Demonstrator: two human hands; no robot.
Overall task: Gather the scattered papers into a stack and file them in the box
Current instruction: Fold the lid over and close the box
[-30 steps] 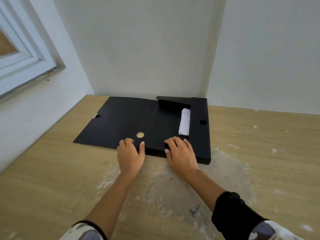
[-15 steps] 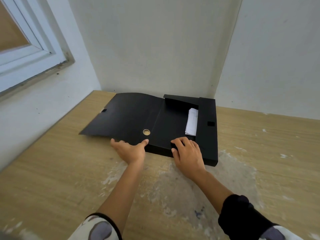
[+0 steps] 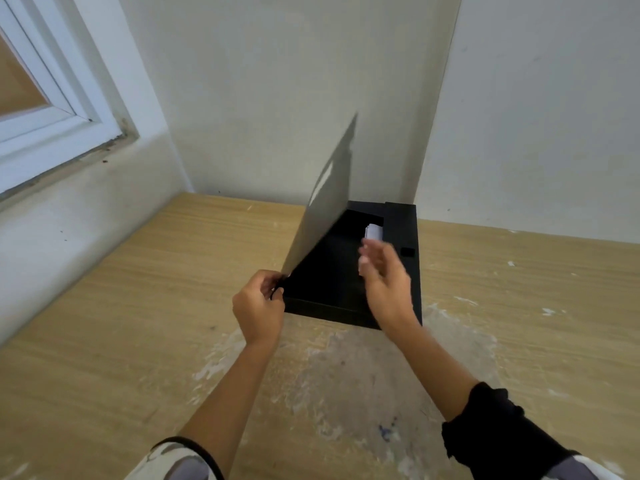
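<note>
A black file box lies on the wooden table near the wall corner. Its big black lid flap stands almost upright, blurred by motion. My left hand pinches the flap's near corner at the box's front left. My right hand hovers blurred over the box's right half, fingers apart, holding nothing. A strip of white papers shows inside the box, just beyond my right fingertips; the rest of the papers is hidden by an inner flap.
White walls meet in a corner right behind the box. A white window frame is at the upper left. The table has pale worn patches in front of the box.
The lid flap, lying flat to the left before, has swung up to near vertical in my left hand. My right hand has lifted off the box's front edge.
</note>
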